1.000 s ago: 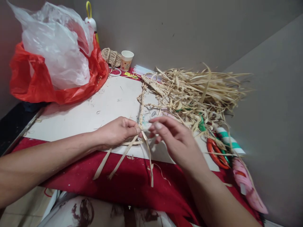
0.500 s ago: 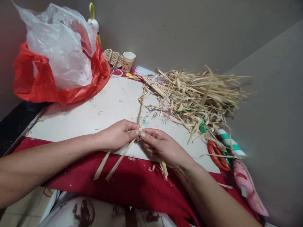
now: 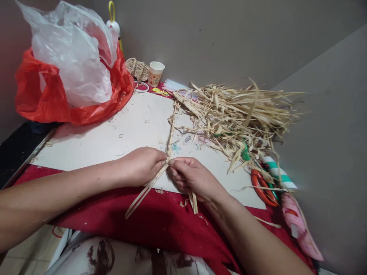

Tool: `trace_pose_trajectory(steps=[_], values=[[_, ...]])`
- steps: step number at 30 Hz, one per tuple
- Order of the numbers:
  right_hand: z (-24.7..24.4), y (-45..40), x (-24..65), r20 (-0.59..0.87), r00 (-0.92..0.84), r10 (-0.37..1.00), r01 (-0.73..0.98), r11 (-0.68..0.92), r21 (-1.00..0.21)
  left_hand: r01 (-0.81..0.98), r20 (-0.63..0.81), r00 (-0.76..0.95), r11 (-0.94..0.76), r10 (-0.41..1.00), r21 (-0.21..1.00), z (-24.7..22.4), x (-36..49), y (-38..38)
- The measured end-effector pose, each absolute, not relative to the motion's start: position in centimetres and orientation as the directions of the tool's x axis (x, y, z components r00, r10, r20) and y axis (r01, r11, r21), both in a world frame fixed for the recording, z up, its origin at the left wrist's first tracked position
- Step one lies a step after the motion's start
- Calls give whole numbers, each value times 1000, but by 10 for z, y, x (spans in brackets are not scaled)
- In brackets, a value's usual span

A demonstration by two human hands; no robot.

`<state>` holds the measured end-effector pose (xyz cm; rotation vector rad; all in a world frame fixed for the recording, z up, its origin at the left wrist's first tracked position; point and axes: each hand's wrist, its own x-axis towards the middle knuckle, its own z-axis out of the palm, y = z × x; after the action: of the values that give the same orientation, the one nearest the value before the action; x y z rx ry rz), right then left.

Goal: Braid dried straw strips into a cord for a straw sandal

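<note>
A thin braid of dried straw (image 3: 171,131) runs up the white board (image 3: 137,126) from between my two hands. At its lower end my left hand (image 3: 147,164) is closed, thumb and forefinger pinching the braid where loose strands (image 3: 146,193) slant down to the left. My right hand (image 3: 190,173) pinches the same spot from the other side, its remaining fingers curled. Out from under that palm hang more straw strands (image 3: 193,202). Exactly which strand each fingertip grips is hidden.
A big heap of dry straw (image 3: 243,110) lies at the back right. Beside it are red-handled scissors (image 3: 262,189) and a green-striped roll (image 3: 279,173). Red and clear plastic bags (image 3: 71,76) stand at the left, a paper cup (image 3: 156,73) and woven straw piece (image 3: 137,69) behind.
The separate strand below my left hand has come together with the other, so both slant side by side. My hands stay at the braid's end; the right-hand strands shifted slightly left.
</note>
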<state>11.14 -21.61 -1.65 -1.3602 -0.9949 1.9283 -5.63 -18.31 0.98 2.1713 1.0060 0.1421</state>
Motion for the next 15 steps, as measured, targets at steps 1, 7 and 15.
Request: trace_pose_trajectory(steps=[1, 7, 15], values=[[-17, -217, 110, -518, -287, 806, -19, -545, -838, 644, -191, 679, -452, 709, 617, 13, -57, -185], [-20, -220, 107, -498, -262, 827, -78, -532, -843, 729, -187, 664, -572, 724, 375, 18, -54, -202], [-17, -222, 106, -528, -358, 770, -226, -621, -751, 717, 74, 695, -697, 715, 15, -18, -54, -233]])
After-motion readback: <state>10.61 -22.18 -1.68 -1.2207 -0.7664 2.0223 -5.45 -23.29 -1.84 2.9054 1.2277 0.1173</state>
